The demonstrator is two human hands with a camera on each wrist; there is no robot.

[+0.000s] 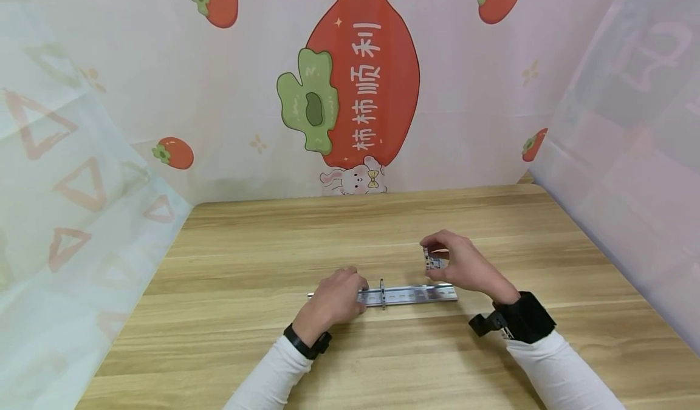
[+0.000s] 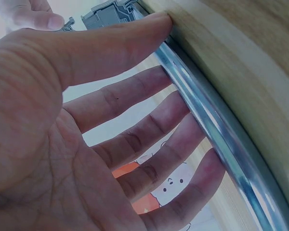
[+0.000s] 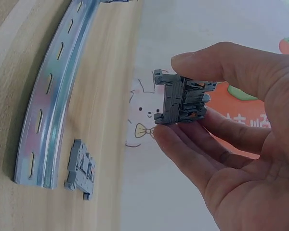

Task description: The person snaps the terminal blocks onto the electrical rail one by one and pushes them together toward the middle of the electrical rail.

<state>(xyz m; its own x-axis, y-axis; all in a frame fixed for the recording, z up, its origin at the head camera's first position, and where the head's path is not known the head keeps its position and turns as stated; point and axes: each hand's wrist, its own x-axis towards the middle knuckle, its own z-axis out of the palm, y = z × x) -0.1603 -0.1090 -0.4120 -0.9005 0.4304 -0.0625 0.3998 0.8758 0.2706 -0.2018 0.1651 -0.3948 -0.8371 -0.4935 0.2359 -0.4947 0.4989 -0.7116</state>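
Observation:
A slotted metal DIN rail (image 1: 418, 294) lies across the wooden table. My left hand (image 1: 337, 294) grips its left part, thumb on one edge and fingertips along the other. Just right of that hand, a thin grey terminal block (image 1: 383, 294) sits upright across the rail; the left wrist view shows it past the thumb. Over the rail's right end, my right hand (image 1: 465, 263) pinches a grey terminal block piece (image 3: 185, 98) between thumb and fingers, raised off the table. Another flat grey block (image 3: 81, 169) rests on the table beside the rail's end, hidden from the head view.
The wooden table (image 1: 246, 246) reaches back to a light cloth backdrop (image 1: 465, 124) with persimmon prints. Cloth side panels (image 1: 71, 203) stand at left and right. A black wrist camera mount (image 1: 525, 317) sticks out below my right wrist.

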